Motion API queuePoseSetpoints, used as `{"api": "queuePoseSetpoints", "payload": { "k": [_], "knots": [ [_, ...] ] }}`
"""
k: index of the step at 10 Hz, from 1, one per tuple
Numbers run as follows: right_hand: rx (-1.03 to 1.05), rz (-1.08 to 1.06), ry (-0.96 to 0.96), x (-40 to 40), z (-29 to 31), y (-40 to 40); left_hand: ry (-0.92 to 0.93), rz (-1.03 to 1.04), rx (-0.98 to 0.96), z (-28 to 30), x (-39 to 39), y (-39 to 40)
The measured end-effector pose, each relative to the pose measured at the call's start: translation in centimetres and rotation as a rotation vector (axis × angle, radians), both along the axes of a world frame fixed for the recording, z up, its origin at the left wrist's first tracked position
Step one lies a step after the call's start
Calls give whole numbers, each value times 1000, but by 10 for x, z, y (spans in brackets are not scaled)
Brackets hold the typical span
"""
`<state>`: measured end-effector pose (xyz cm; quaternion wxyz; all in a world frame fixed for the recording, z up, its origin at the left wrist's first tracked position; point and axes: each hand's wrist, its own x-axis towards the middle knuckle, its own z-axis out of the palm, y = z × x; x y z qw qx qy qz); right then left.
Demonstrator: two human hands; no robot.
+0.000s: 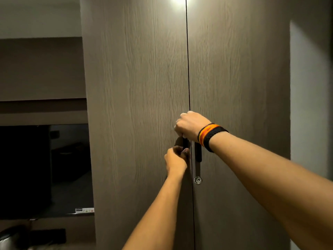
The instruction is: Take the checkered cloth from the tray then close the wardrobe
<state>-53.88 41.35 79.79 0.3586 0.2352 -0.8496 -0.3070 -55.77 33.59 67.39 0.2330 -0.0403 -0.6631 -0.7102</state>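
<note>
The grey-brown wardrobe fills the view, and its left door [137,105] and right door [237,87] meet along a thin dark seam. Each door carries a black vertical handle beside the seam. My left hand [175,160] is curled around the lower part of the left handle [184,142]. My right hand [191,124], with a black and orange wristband, is closed over the top of that same handle and covers the upper end of the right handle [198,153]. Neither the checkered cloth nor the tray is in view.
A round keyhole [198,180] sits below the right handle. A dark television screen [45,168] stands to the left of the wardrobe, with a dark object [46,236] on the surface under it. A pale wall [310,105] is on the right.
</note>
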Motion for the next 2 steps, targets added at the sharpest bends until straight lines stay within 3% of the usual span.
{"api": "queuePoseSetpoints", "payload": {
  "k": [1,2],
  "knots": [
    [-237,105,183,2,-52,21,229,388,-467,-7,20,-9],
    [-700,184,264,8,-105,40,488,576,-833,-7,35,-20]
  ]
}}
